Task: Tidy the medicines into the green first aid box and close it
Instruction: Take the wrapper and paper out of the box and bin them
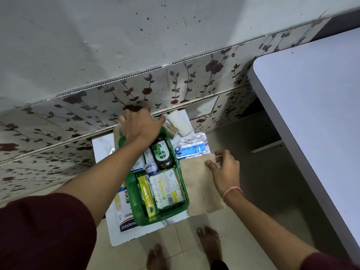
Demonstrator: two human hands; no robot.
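The green first aid box (131,184) stands open on a small white stand (101,143). It holds a Dettol bottle (161,153), a small jar (151,168), a yellow carton (147,195) and a white printed packet (167,189). My left hand (141,124) is spread palm-down over the box's far end, and what lies beneath it is hidden. To the right of the box, my right hand (224,170) rests its fingertips on a flat beige sheet (196,184). Foil blister strips (192,146) lie just beyond that sheet. A Hansaplast carton (124,213) pokes out under the box's left side.
White rolls (178,120) and a small brown carton (172,130) sit behind the box near the flowered wall (175,84). A large grey tabletop (311,114) fills the right side. My bare feet (208,242) stand on the tiled floor below the stand.
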